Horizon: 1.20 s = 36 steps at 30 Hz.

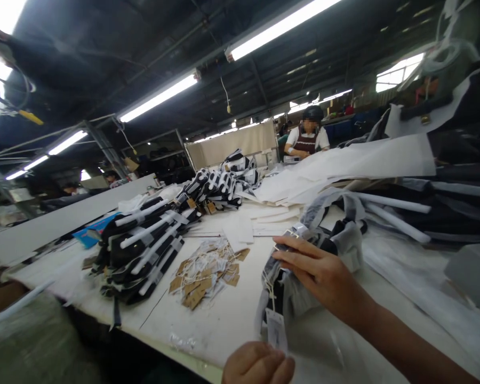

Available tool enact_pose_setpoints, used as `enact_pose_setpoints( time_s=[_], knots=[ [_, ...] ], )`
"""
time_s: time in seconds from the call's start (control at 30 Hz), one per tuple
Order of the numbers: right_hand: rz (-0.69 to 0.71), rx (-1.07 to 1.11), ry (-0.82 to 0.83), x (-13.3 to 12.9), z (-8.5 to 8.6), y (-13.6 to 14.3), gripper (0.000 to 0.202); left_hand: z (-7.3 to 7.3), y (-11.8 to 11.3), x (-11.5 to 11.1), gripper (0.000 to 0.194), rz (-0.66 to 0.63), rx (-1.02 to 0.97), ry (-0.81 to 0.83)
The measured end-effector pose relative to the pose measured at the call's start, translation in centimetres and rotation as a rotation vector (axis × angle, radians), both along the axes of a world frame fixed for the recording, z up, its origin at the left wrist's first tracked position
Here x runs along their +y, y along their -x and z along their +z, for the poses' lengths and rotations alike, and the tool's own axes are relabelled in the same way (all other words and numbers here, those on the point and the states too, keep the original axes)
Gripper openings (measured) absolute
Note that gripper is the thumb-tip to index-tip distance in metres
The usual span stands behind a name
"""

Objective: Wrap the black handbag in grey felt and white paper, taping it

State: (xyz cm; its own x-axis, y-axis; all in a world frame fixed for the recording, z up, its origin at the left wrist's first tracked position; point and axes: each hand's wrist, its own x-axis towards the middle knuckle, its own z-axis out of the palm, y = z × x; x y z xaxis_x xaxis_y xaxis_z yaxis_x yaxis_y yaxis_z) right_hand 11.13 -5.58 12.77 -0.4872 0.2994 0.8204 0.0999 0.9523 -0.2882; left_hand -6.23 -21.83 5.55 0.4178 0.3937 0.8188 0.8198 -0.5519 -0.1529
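Note:
My right hand (pixel 324 272) rests over the top of a black strapped bag (pixel 279 290), its fingers stretched across the edge by a shiny buckle and its thumb hidden. White translucent wrapping (pixel 350 242) covers parts of the bag. A white hang tag (pixel 276 326) dangles by a pale string from the bag's near side. My left hand (pixel 259 364) is closed at the lower end of that tag, low in the view; its fingertips are partly hidden. To the left lies a loose heap of brown and white tags (pixel 208 271) with white strings.
Stacked black bags with white-wrapped straps (pixel 144 245) stand at left, with more bags (pixel 220 181) behind. White sheets (pixel 344 165) spread over the right back. A grey plastic container (pixel 474 277) sits at right. Another person (pixel 307 136) works across the table (pixel 152 325).

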Motion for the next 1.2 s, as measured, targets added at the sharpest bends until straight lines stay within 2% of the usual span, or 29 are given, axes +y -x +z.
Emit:
enact_pose_setpoints(
  time_s=[0.07,0.13,0.17,0.23,0.3,0.37,0.43,0.5,0.57,0.6,0.67,0.77,0.87,0.97,1.1,1.2],
  knots=[
    [0.11,0.01,0.055,0.1,0.3,-0.5,0.03,-1.0,-0.1,0.5,0.023,-0.025,0.033,0.076],
    [0.149,0.053,0.152,0.1,0.5,-1.8,0.029,-1.7,0.0,0.6,0.035,0.016,-0.034,0.219],
    [0.115,0.094,0.218,0.2,0.4,-2.7,0.026,-2.0,0.0,0.4,0.041,0.045,-0.088,0.3],
    [-0.086,0.205,0.381,0.7,-0.3,-5.0,0.02,-2.7,0.0,-0.3,0.041,0.106,-0.259,0.435],
    [-0.361,0.327,0.54,1.9,-1.9,-7.4,0.024,-3.7,-0.1,-1.1,0.029,0.196,-0.541,0.454],
    [-0.553,0.388,0.662,3.7,-4.2,-9.3,0.037,-4.5,-0.3,-1.1,0.03,0.323,-0.85,0.429],
    [-0.628,0.32,0.751,5.9,-6.6,-10.4,0.06,-4.9,-0.6,0.0,0.053,0.371,-1.044,0.445],
    [-0.661,0.148,0.807,7.9,-8.6,-10.6,0.077,-4.8,-0.9,2.1,0.083,0.297,-1.124,0.569],
    [-0.649,-0.002,0.825,9.3,-9.8,-10.2,0.078,-4.5,-1.4,4.3,0.1,0.22,-1.166,0.702],
    [-0.63,-0.047,0.821,9.9,-10.0,-10.0,0.075,-4.3,-1.6,5.4,0.102,0.209,-1.187,0.739],
    [-0.605,-0.083,0.788,10.5,-10.1,-9.8,0.066,-3.8,-1.9,6.9,0.087,0.225,-1.221,0.766],
    [-0.617,-0.106,0.708,10.7,-9.7,-10.1,0.059,-3.2,-1.5,7.8,0.057,0.246,-1.242,0.805],
    [-0.677,-0.137,0.652,10.0,-9.3,-11.5,0.055,-2.8,-0.2,7.9,0.057,0.273,-1.273,0.848],
    [-0.697,-0.181,0.631,8.4,-9.1,-13.2,0.051,-2.4,0.9,7.8,0.057,0.28,-1.39,0.949],
    [-0.682,-0.235,0.646,5.6,-9.3,-14.8,0.052,-2.3,1.6,7.9,0.049,0.185,-1.634,1.19],
    [-0.708,-0.259,0.672,4.0,-9.8,-15.3,0.05,-2.1,1.6,8.2,0.048,0.128,-1.723,1.344]
  ],
)
